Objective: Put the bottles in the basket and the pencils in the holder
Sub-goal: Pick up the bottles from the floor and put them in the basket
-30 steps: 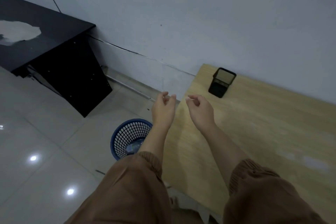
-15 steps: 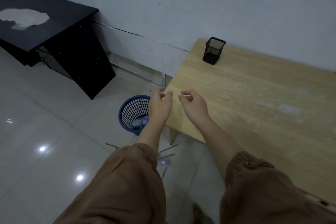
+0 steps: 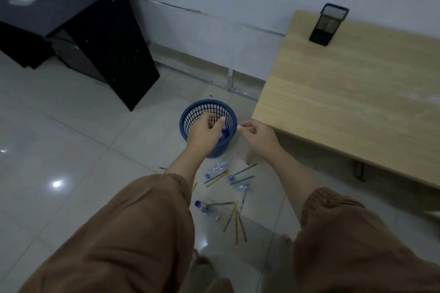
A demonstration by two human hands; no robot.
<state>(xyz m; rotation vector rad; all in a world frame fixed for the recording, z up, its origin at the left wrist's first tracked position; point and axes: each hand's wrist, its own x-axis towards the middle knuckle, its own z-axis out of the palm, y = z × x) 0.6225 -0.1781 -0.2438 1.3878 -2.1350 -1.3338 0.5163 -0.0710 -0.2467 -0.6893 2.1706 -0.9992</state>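
A blue mesh basket (image 3: 190, 115) stands on the floor with blue-capped bottles inside. Three crushed clear bottles lie on the tiles below it: one (image 3: 215, 170), one (image 3: 240, 184), one (image 3: 207, 209). Several yellow and dark pencils (image 3: 234, 219) are scattered among them. A black mesh pencil holder (image 3: 329, 24) stands at the far corner of the wooden table (image 3: 352, 107). My left hand (image 3: 204, 133) hovers in front of the basket, fingers loosely curled, holding nothing. My right hand (image 3: 257, 134) hangs beside the table's corner, fingers loosely curled, also holding nothing.
A black desk (image 3: 78, 19) stands at the left against the pale wall. The floor is glossy grey tile with light glare. The wooden table's leg (image 3: 248, 157) comes down near the bottles. My brown sleeves fill the lower frame.
The view has tilted downward, so the bottles and pencils on the floor have come into sight. Both hands have moved from over the table's corner to above the basket and floor.
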